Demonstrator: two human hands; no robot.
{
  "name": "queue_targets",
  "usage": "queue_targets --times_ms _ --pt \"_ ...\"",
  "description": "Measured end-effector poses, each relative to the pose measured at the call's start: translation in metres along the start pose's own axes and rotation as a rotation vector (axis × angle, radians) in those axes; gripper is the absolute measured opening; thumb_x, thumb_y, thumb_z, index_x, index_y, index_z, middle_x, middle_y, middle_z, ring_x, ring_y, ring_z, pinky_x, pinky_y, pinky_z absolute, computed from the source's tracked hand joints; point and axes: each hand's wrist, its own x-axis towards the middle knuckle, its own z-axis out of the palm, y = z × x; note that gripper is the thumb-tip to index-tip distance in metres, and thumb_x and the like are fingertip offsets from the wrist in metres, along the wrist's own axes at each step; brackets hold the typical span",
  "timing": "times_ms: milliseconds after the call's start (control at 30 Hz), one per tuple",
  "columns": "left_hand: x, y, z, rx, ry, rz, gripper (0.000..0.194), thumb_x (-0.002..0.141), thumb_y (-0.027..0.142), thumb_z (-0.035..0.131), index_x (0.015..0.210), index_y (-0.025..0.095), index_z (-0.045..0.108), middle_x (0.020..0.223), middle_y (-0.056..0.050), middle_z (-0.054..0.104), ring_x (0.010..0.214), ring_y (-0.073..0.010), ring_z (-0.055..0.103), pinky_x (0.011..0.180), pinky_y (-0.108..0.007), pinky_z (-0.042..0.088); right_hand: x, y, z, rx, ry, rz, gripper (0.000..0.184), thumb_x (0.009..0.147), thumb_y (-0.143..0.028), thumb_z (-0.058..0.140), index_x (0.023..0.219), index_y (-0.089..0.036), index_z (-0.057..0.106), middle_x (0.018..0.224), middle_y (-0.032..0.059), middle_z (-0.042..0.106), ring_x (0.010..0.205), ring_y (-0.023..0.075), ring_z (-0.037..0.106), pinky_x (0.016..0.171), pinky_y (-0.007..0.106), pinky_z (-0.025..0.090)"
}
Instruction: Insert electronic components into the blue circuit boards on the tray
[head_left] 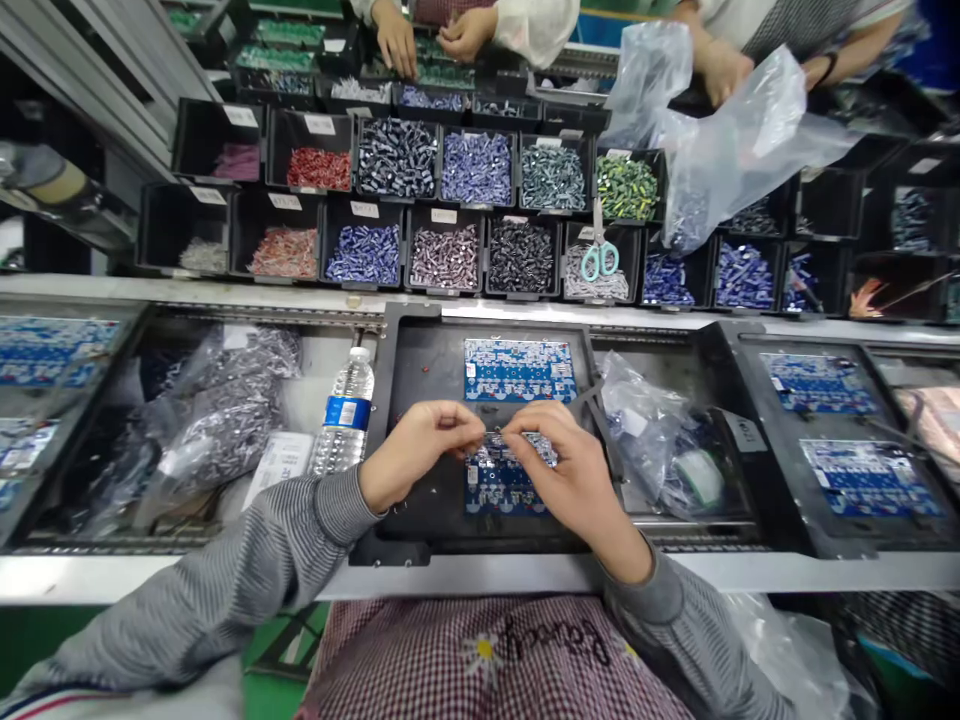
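Observation:
Two blue circuit boards lie in a black tray (420,450) in front of me, the far board (519,370) in full view and the near board (502,490) partly covered by my hands. My left hand (431,445) is closed in a pinch over the near board's upper left corner. Opposite it, my right hand (562,460) pinches too, thumb and forefinger together above the same board. Their fingertips almost meet. Something tiny shows between them, too small to name.
Bins of small components (442,255) stand in rows beyond the rail, with scissors (600,258) on one. A water bottle (346,410) and bagged parts (225,410) lie left; another bag (652,430) lies right. Across the bench, a co-worker's hands (724,70) hold a plastic bag (750,150).

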Motion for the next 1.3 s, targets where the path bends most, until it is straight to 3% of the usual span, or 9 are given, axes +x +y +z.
queue_targets --times_ms 200,467,700,800,900,1033,1100,1200,1300 --pt "0.006 0.003 -0.006 0.042 0.092 0.032 0.006 0.075 0.017 0.066 0.074 0.011 0.063 0.067 -0.002 0.064 0.063 -0.0106 0.06 0.062 -0.022 0.048 0.004 0.019 0.012 -0.132 -0.239 -0.079 0.016 0.09 -0.012 0.041 0.087 -0.019 0.056 0.086 0.0073 0.058 0.088 0.0208 0.05 0.081 0.038 0.044" --pt "0.006 0.001 -0.004 -0.017 0.095 -0.055 0.008 0.074 0.015 0.067 0.079 0.01 0.066 0.075 -0.008 0.07 0.071 -0.016 0.067 0.072 -0.029 0.054 0.007 0.023 0.015 -0.172 -0.279 -0.07 0.017 0.091 -0.011 0.039 0.086 -0.018 0.054 0.085 0.0075 0.057 0.088 0.0206 0.048 0.083 0.038 0.043" --pt "0.01 -0.002 -0.008 -0.019 0.089 -0.053 0.007 0.075 0.017 0.067 0.079 0.011 0.064 0.076 -0.007 0.07 0.072 -0.0163 0.067 0.071 -0.03 0.054 0.006 0.026 0.018 -0.152 -0.282 -0.109 0.02 0.091 -0.011 0.041 0.087 -0.018 0.059 0.084 0.0067 0.059 0.088 0.02 0.049 0.081 0.038 0.046" --pt "0.007 0.003 -0.008 -0.032 0.064 -0.051 0.012 0.075 0.021 0.069 0.08 0.012 0.064 0.081 -0.008 0.07 0.078 -0.0169 0.067 0.072 -0.028 0.053 0.008 0.019 0.011 -0.107 -0.183 -0.149 0.015 0.09 -0.014 0.047 0.091 -0.019 0.062 0.086 0.0055 0.061 0.088 0.0187 0.052 0.08 0.036 0.048" --pt "0.004 0.011 -0.004 -0.144 -0.051 -0.073 0.017 0.076 0.026 0.07 0.083 0.012 0.064 0.086 -0.008 0.07 0.082 -0.0158 0.066 0.076 -0.027 0.051 0.02 0.004 -0.001 -0.1 -0.026 -0.148 0.011 0.088 -0.018 0.054 0.097 -0.02 0.061 0.09 0.0055 0.062 0.09 0.0186 0.054 0.083 0.037 0.047" --pt "0.013 0.031 -0.003 -0.156 -0.181 -0.029 0.021 0.081 0.03 0.064 0.091 0.012 0.064 0.092 -0.011 0.069 0.087 -0.0184 0.066 0.08 -0.031 0.051 0.056 -0.005 -0.016 -0.112 -0.03 -0.207 0.014 0.09 -0.015 0.048 0.091 -0.02 0.061 0.089 0.0043 0.062 0.09 0.0177 0.054 0.082 0.036 0.046" --pt "0.028 0.049 -0.015 0.069 -0.078 0.113 0.023 0.083 0.028 0.06 0.1 0.012 0.062 0.098 -0.012 0.068 0.09 -0.0211 0.065 0.082 -0.035 0.05 0.08 0.004 -0.018 -0.136 -0.048 -0.205 0.013 0.089 -0.015 0.047 0.087 -0.019 0.059 0.086 0.0044 0.062 0.087 0.0175 0.053 0.081 0.034 0.044" --pt "0.064 0.086 -0.056 0.603 0.395 0.451 0.03 0.086 0.019 0.05 0.116 0.014 0.056 0.113 -0.013 0.062 0.104 -0.0236 0.059 0.094 -0.04 0.043 0.113 0.033 -0.012 -0.207 -0.13 -0.16 0.011 0.086 -0.013 0.051 0.079 -0.017 0.058 0.083 0.0047 0.06 0.085 0.0177 0.051 0.08 0.033 0.041" --pt "0.105 0.119 -0.106 1.14 0.722 0.443 0.041 0.082 0.01 0.048 0.124 0.009 0.05 0.121 -0.019 0.054 0.117 -0.0304 0.049 0.101 -0.045 0.036 0.131 0.061 -0.001 -0.25 -0.257 -0.142 0.014 0.083 -0.008 0.051 0.074 -0.017 0.056 0.081 0.0044 0.059 0.084 0.0178 0.048 0.08 0.032 0.039"
